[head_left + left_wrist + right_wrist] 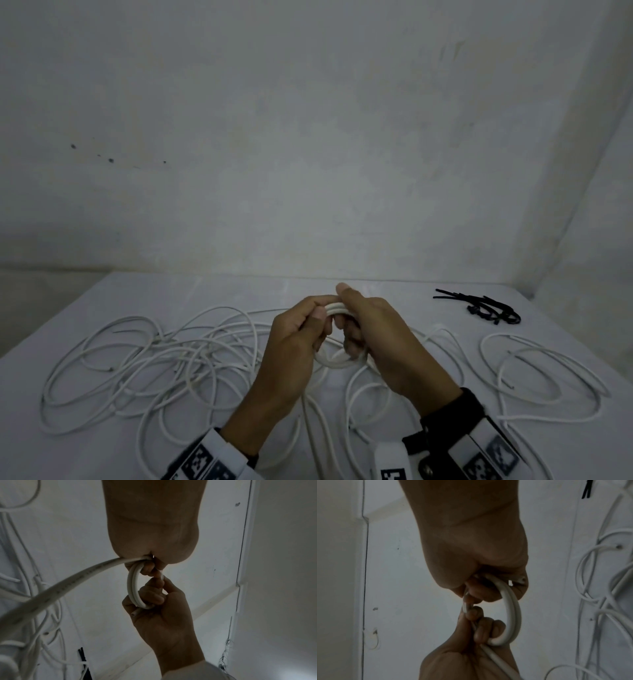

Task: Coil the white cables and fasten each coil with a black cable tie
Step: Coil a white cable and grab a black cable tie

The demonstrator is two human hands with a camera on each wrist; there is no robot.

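Observation:
A small coil of white cable [333,307] with two or three turns is held above the table between both hands. My left hand [308,325] grips its left side with curled fingers, and my right hand [354,330] grips its right side, thumb on top. In the left wrist view the coil [133,586] bends between my left hand's fingers [148,567] and the right hand [159,597], and a cable tail [68,586] runs off to the left. The right wrist view shows the coil [513,608] clasped the same way. Black cable ties [479,306] lie in a heap at the far right.
Several loose white cables [154,359] sprawl tangled over the left and middle of the white table [394,291]. More loops of cable [534,370] lie at the right. A pale wall stands close behind the table's far edge.

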